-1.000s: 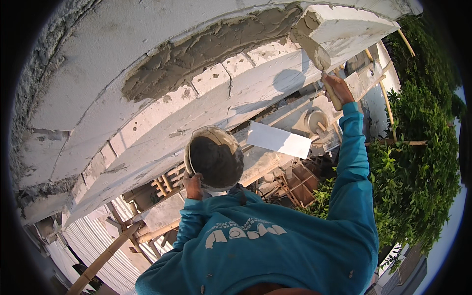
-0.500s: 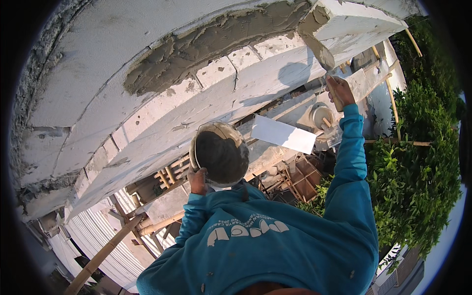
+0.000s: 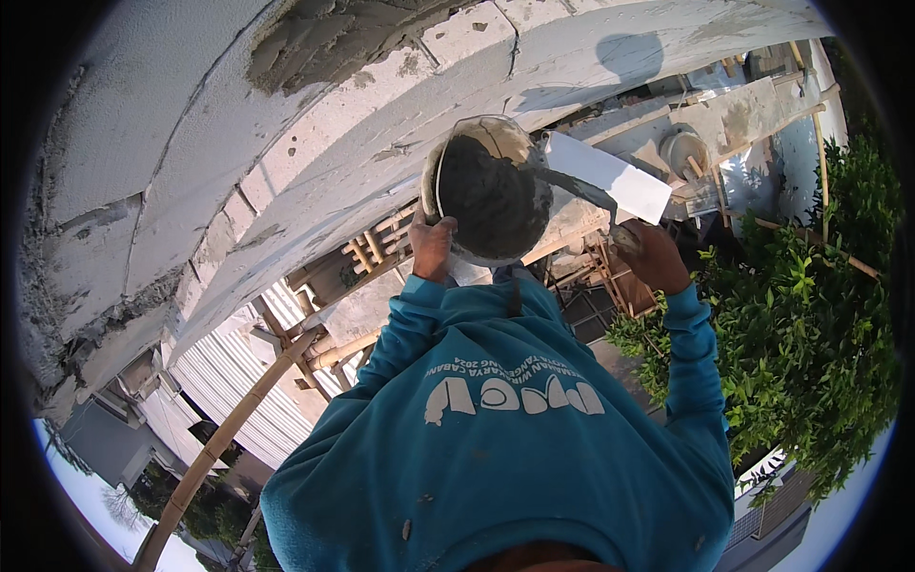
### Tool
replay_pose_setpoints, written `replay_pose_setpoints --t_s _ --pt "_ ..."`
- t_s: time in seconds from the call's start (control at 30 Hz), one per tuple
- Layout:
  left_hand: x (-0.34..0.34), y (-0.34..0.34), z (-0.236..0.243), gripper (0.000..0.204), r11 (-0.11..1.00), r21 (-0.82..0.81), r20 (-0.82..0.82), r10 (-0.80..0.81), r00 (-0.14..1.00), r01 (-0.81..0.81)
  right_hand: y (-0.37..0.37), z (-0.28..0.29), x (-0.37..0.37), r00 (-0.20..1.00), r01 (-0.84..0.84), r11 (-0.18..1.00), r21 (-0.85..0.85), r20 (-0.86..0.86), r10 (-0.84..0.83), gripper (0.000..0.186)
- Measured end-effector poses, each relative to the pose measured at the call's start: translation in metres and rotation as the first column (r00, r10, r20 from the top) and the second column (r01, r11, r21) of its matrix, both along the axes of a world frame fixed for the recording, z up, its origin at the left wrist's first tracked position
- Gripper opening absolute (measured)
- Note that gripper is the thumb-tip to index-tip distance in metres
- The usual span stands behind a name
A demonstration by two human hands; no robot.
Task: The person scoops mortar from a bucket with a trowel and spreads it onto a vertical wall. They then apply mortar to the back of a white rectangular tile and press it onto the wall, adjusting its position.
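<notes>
My left hand (image 3: pixel 432 246) grips the near left rim of a round bucket (image 3: pixel 431 181), with wet grey mortar (image 3: pixel 488 195) inside it. In my right hand (image 3: pixel 653 257) is the handle of a trowel (image 3: pixel 583 191). Its mortar-smeared blade points left, with the tip over the bucket's right rim at the mortar. I cannot tell whether the tip dips into it. Ahead runs a white block wall (image 3: pixel 315 157), and a bed of wet mortar (image 3: pixel 334 38) lies along its top at the upper edge of the view.
A white rectangular board (image 3: pixel 620 181) lies beyond the trowel. Another bucket (image 3: pixel 684 153) stands on the scaffold planks at the right. Bamboo poles (image 3: pixel 224 434) cross at the lower left, near corrugated sheeting (image 3: pixel 224 400). Leafy branches (image 3: pixel 782 334) fill the right side.
My right hand has brought the trowel from the wall's far end back to the bucket. The view has shifted, so the wall sits higher and the bucket further up and right.
</notes>
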State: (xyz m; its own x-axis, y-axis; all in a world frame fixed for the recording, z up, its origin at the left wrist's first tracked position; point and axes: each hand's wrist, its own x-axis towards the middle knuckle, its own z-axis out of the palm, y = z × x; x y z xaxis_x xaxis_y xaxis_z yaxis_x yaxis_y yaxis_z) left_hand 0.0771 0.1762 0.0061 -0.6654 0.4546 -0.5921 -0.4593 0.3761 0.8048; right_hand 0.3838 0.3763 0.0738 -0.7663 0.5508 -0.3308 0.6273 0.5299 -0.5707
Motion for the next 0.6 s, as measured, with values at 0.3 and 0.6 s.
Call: replay_pose_setpoints --t_s 0.3,0.6 --pt "0.013 0.035 0.035 0.051 0.97 0.194 -0.055 -0.136 0.989 0.144 -0.088 -0.071 -0.087 0.982 0.008 0.984 -0.181 0.188 0.027 0.045" --pt "-0.006 0.036 0.027 0.05 0.965 0.145 -0.057 -0.214 0.975 0.22 -0.048 -0.035 -0.06 0.996 0.088 0.547 -0.832 0.059 -0.07 0.043"
